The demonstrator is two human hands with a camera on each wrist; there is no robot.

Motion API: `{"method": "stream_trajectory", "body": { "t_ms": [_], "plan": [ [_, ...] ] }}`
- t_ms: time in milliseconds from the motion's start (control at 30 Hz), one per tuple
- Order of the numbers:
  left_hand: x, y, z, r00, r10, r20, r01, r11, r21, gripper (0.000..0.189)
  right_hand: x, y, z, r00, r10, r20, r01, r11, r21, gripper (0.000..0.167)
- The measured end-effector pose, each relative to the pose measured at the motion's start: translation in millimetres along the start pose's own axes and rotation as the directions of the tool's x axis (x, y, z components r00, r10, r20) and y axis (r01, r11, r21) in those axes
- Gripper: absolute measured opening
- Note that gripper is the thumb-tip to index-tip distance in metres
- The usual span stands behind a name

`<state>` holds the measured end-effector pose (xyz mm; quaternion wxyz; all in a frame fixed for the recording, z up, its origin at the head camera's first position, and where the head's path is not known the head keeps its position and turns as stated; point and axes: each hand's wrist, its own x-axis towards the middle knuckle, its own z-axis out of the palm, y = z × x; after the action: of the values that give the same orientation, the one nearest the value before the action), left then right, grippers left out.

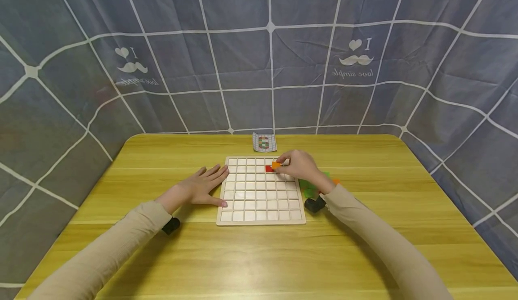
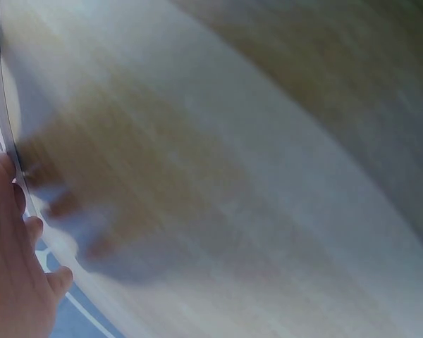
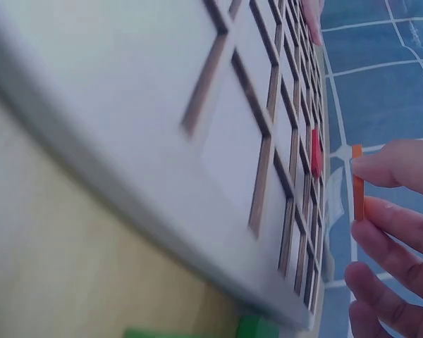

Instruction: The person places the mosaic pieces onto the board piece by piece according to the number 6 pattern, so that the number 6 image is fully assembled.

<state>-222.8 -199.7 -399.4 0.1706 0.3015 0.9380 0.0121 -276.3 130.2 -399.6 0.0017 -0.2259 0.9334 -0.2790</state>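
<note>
A pale wooden grid board (image 1: 261,194) lies on the table, and one red square tile (image 1: 269,169) sits in a cell of its second row from the back. Just right of that tile, my right hand (image 1: 300,165) pinches an orange tile (image 1: 276,165) between thumb and fingers. The right wrist view shows the orange tile (image 3: 358,183) edge-on, held above the board's surface. My left hand (image 1: 204,186) has its fingers spread, its fingertips and thumb touching the board's left edge. In the left wrist view that hand (image 2: 14,253) shows only partly, beside the board's rim.
Green tiles (image 1: 310,193) and an orange one (image 1: 336,181) lie right of the board, partly under my right wrist. A small paper card (image 1: 265,142) with a coloured grid pattern lies behind the board. A grey checked curtain (image 1: 243,61) encloses the wooden table (image 1: 259,259).
</note>
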Motion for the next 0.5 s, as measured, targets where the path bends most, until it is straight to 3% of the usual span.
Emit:
{"method": "stream_trajectory", "body": {
  "t_ms": [300,500],
  "plan": [
    [0.6,0.3,-0.5,1.000,0.002,0.008,-0.002,1.000,0.016,0.105,11.1,-9,7,0.999,-0.038,0.019,0.038,0.999,-0.011,0.023],
    [0.3,0.7,-0.5,1.000,0.003,0.006,-0.003,1.000,0.018,0.105,17.6,-17,11,0.999,-0.015,0.044,0.016,1.000,-0.020,0.025]
  ]
}}
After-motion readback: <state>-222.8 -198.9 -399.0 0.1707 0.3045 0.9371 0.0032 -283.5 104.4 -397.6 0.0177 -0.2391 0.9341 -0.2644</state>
